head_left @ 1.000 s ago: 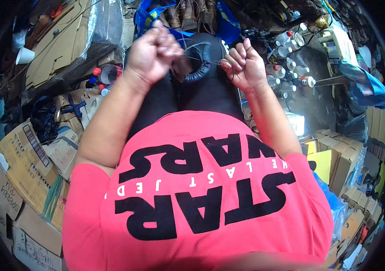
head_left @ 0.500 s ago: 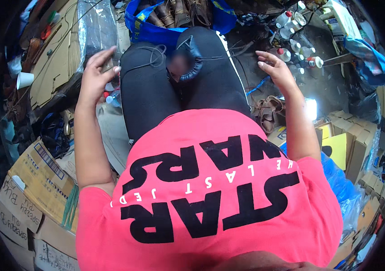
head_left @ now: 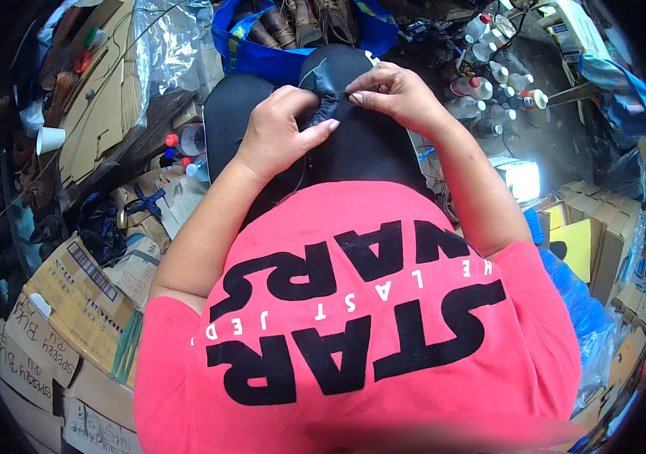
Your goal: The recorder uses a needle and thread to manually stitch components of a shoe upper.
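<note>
A dark blue shoe upper (head_left: 324, 97) with a gathered, curved edge rests on my thighs, over black trousers (head_left: 372, 151). Around its left side my left hand (head_left: 281, 125) is closed, with the thumb reaching along the near edge. My right hand (head_left: 395, 92) pinches thumb and forefinger together at the right edge of the upper. A small dark bit shows at those fingertips; whether it is thread or a needle I cannot tell. Part of the upper is hidden behind my left fingers.
Just beyond my knees stands a blue bag (head_left: 243, 57) of brown shoes (head_left: 304, 26). Several bottles (head_left: 482, 87) stand at the far right. Cardboard boxes (head_left: 80, 295) are stacked on the left, near a white cup (head_left: 50, 139). A bright lamp (head_left: 521, 180) glows at the right.
Both hands have come inward from wide apart and open. The left now grips the shoe upper and the right pinches at its edge. Loose dark cord lay across my thighs before.
</note>
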Available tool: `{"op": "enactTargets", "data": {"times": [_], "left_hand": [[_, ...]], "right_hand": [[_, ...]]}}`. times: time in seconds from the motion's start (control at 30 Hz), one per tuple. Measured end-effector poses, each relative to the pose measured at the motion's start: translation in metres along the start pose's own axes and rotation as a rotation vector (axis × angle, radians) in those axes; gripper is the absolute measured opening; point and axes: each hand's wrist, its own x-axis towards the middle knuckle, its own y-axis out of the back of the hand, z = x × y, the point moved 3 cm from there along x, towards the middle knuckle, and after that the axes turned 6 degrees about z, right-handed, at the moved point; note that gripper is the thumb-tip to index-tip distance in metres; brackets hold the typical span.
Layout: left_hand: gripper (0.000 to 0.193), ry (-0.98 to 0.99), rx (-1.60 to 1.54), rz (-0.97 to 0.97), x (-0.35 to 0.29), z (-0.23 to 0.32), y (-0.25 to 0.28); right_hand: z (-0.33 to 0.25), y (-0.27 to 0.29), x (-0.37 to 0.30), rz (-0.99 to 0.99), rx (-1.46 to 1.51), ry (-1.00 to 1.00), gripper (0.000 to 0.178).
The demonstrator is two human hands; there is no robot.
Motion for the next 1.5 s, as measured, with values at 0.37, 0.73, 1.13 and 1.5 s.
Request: {"op": "enactTargets", "data": {"times": [0.37, 0.73, 1.13, 1.5], "left_hand": [[0.024, 0.035, -0.152, 0.074, -0.010, -0.008, 0.007], [0.026, 0.002, -0.137, 0.098, -0.010, -0.009, 0.006], [0.026, 0.017, -0.167, 0.098, -0.011, -0.009, 0.006], [0.025, -0.007, -0.173, 0.114, -0.010, -0.010, 0.006]], "right_hand": [[-0.013, -0.012, -0.001, -0.028, -0.032, 0.070, 0.015], [-0.015, -0.017, 0.002, -0.011, 0.014, -0.013, 0.019], [-0.013, -0.018, 0.007, -0.123, 0.155, -0.015, 0.023], [0.024, 0.021, -0.016, -0.270, 1.076, -0.078, 0.095]]}}
